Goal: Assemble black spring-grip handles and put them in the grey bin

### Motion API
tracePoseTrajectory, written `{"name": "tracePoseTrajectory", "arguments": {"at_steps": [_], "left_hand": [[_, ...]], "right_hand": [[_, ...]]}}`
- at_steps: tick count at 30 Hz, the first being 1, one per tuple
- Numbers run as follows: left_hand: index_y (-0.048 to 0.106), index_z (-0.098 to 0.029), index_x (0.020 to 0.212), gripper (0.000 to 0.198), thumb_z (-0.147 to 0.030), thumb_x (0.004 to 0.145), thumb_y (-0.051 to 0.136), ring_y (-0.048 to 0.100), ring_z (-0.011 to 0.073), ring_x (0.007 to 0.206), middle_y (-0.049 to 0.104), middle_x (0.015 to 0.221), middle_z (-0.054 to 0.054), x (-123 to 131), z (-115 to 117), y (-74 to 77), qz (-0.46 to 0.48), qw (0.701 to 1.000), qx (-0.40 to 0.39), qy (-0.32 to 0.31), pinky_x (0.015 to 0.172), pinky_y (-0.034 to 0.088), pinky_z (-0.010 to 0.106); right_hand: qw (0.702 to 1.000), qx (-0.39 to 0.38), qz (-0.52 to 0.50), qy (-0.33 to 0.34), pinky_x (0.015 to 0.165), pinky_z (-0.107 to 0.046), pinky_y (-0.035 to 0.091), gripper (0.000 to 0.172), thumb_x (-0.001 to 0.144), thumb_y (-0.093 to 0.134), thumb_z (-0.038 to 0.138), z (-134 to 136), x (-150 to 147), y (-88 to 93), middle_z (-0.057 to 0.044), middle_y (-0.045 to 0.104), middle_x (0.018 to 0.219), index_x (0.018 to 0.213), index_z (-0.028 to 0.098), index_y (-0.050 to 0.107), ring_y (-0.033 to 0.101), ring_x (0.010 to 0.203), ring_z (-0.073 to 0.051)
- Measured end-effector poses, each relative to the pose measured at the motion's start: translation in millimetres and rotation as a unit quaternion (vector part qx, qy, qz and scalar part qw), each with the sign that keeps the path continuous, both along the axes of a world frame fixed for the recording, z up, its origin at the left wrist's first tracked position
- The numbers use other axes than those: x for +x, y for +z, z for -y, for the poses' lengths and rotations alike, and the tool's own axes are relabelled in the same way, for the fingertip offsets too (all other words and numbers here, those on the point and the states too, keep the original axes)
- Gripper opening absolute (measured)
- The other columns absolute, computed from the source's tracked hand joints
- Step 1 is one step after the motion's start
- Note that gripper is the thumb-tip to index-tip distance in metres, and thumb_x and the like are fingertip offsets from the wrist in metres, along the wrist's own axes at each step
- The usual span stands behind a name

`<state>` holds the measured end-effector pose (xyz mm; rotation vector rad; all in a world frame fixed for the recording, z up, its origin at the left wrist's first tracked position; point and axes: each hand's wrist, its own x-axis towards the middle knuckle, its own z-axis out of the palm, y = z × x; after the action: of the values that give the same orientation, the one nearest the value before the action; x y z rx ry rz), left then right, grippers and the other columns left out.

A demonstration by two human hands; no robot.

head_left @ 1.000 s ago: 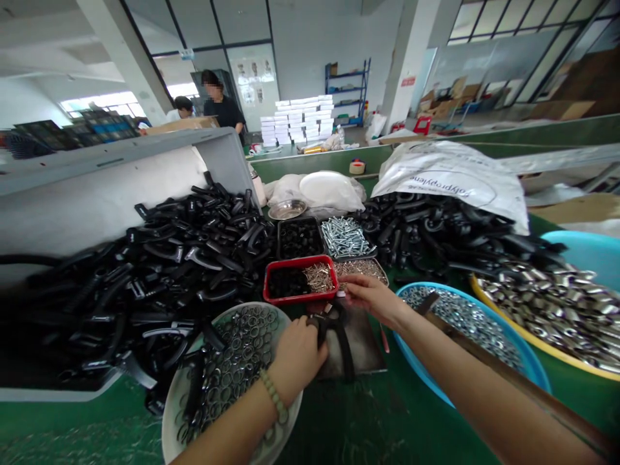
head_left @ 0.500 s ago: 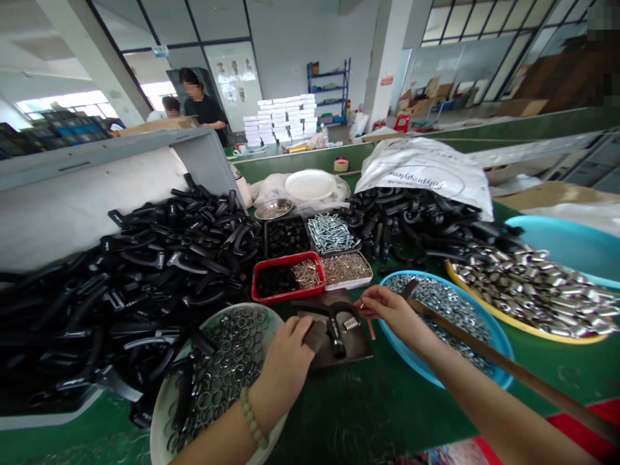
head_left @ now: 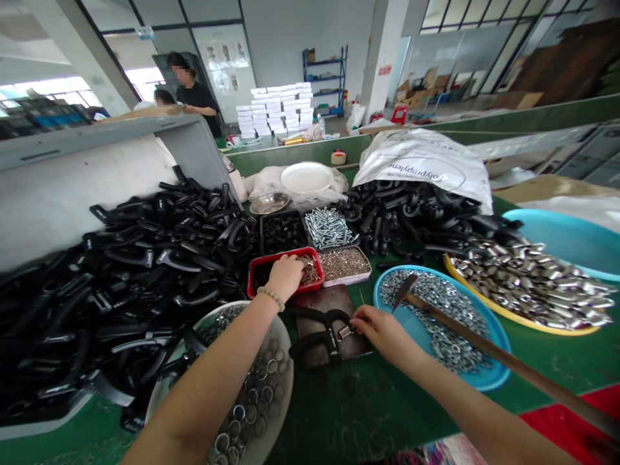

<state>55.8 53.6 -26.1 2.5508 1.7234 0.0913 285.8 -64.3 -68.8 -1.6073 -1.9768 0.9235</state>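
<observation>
My left hand is down in the red plastic tray, its fingers among small screws and partly hidden. My right hand pinches at a small metal screw set in a black plastic handle part. That part lies on a dark board between both hands. Below my left forearm sits a round plate of metal rings. To the right of my right hand is a blue basin of steel nuts, with a long wooden-handled blade tool lying across it.
Heaps of black plastic handles fill the left side, and another heap lies behind under a polypropylene sack. A yellow-rimmed tray of shiny metal sleeves stands right. Two co-workers are at the far back.
My left hand has left the black part and moved forward into the red tray. My right hand has come down onto the screw in the black part, which now rests alone on the board.
</observation>
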Motion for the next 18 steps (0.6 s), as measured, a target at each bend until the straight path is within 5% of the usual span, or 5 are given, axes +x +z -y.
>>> {"name": "tracePoseTrajectory", "arguments": {"at_steps": [6, 13, 18], "left_hand": [[0.066, -0.015, 0.091, 0.016, -0.02, 0.087, 0.051, 0.062, 0.0202, 0.091, 0.066, 0.096, 0.01, 1, -10, -19.2, 0.017, 1.0, -0.004, 0.019, 0.087, 0.045, 0.031], [0.066, -0.014, 0.086, 0.024, -0.028, 0.09, 0.047, 0.06, 0.0214, 0.094, 0.065, 0.097, 0.011, -5, -4, -21.4, 0.058, 0.997, 0.029, 0.042, 0.089, 0.045, 0.032], [0.064, -0.014, 0.087, 0.016, -0.015, 0.086, 0.048, 0.062, 0.0195, 0.092, 0.063, 0.102, 0.01, -9, -5, -29.5, 0.23, 0.969, 0.062, 0.056, 0.092, 0.045, 0.032]], "right_hand": [[0.985, 0.095, 0.136, 0.043, 0.069, -0.027, 0.045, 0.017, 0.093, 0.042, 0.025, -2, -3, -3.9, -0.006, 0.064, 0.085, 0.088, 0.019, 0.057, 0.063, 0.078, -0.018], [0.942, 0.195, 0.258, 0.095, 0.064, -0.028, 0.043, 0.019, 0.093, 0.043, 0.02, -7, -8, -1.1, -0.007, 0.062, 0.079, 0.082, 0.017, 0.057, 0.062, 0.072, -0.02], [0.944, 0.192, 0.247, 0.109, 0.064, -0.027, 0.042, 0.021, 0.094, 0.041, 0.023, -4, -7, -0.8, -0.006, 0.062, 0.079, 0.083, 0.017, 0.057, 0.061, 0.073, -0.018]]}}
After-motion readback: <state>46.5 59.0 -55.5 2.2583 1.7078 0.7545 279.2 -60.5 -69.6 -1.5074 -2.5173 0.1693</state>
